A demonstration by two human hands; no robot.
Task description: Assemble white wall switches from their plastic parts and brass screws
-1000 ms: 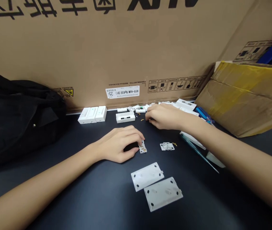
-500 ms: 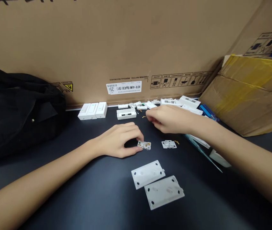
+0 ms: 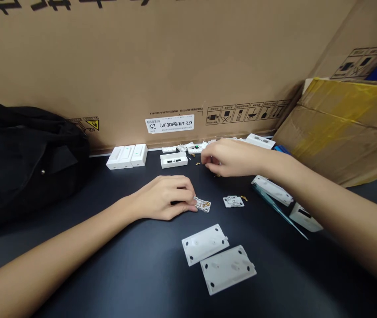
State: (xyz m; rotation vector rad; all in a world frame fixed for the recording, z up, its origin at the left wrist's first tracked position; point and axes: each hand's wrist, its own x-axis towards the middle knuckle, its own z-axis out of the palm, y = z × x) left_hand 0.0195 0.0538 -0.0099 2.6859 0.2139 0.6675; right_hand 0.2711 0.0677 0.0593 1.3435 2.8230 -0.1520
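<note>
My left hand [image 3: 170, 197] pinches the end of a small white plastic switch base [image 3: 203, 204] with brass contacts in it, low over the black table. My right hand [image 3: 233, 157] reaches to the back among the loose parts. Its fingers are curled together, and whatever is between them is hidden. Small brass pieces [image 3: 217, 175] lie just below those fingers. Another white base [image 3: 233, 202] lies to the right of the held one, with a brass contact [image 3: 244, 198] beside it. Two white cover plates [image 3: 205, 244] rest nearer to me, their edges close together.
Along the back stand white switch housings [image 3: 127, 157], an open white shell [image 3: 174, 160] and several small white parts. A screwdriver [image 3: 279, 210] lies at the right by white casings. A black bag [image 3: 25, 163] is at left; cardboard boxes [image 3: 344, 132] border the back and right.
The switch base in my left hand has turned slightly, and the fingers sit at its left end. My right hand has moved slightly away from me, showing brass pieces under it.
</note>
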